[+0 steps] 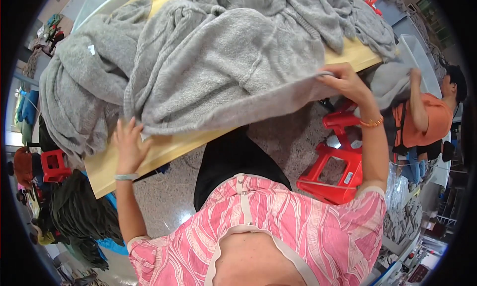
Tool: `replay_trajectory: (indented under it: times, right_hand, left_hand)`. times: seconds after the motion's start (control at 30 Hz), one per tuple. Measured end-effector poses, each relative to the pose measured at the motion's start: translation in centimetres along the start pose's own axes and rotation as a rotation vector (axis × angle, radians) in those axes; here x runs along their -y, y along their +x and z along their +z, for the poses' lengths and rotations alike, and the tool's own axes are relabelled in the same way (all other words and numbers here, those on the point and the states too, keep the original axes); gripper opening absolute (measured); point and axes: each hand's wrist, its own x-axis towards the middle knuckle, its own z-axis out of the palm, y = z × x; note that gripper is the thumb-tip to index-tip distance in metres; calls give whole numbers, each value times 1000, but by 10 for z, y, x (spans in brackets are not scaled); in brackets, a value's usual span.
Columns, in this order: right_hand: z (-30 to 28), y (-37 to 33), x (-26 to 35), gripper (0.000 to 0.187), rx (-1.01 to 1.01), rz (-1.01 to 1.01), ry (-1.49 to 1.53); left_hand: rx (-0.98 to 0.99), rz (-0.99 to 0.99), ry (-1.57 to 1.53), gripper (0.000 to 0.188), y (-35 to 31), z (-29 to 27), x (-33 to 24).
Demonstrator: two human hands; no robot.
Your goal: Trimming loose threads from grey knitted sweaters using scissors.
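Grey knit fabric [213,67] lay heaped over the yellow table [103,176] before us, its near edge drawn out to our right hand [346,83], which pinched it between thumb and fingers, while our left hand [130,146], fingers spread, touched it near the table's left corner.

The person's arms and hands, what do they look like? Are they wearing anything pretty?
Short pink-and-cream patterned fabric sleeves with plain beige cuffs cover the upper arms; the forearms are bare. The ungloved left hand has a narrow pale wristband. The ungloved right hand has a thin gold-orange bracelet at its wrist.
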Motion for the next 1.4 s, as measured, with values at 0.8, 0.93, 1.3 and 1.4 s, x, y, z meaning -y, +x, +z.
replay_trajectory:
  times: [0.8, 0.93, 1.3, 1.4]
  right_hand:
    - [82, 235, 12, 30, -62, -470, -548]
    - [121, 347, 60, 39, -383, -552, -406]
    - [90, 372, 59, 26, -427, -427, 145]
    - [41, 303, 1, 26, -397, -375, 27]
  left_hand:
    - [-466, -362, -777, 34, 61, 4, -37]
    - [-700, -273, -423, 39, 107, 13, -4]
    - [-275, 587, -336, 31, 101, -1, -66]
    - [-135, 614, -312, 29, 79, 20, -51]
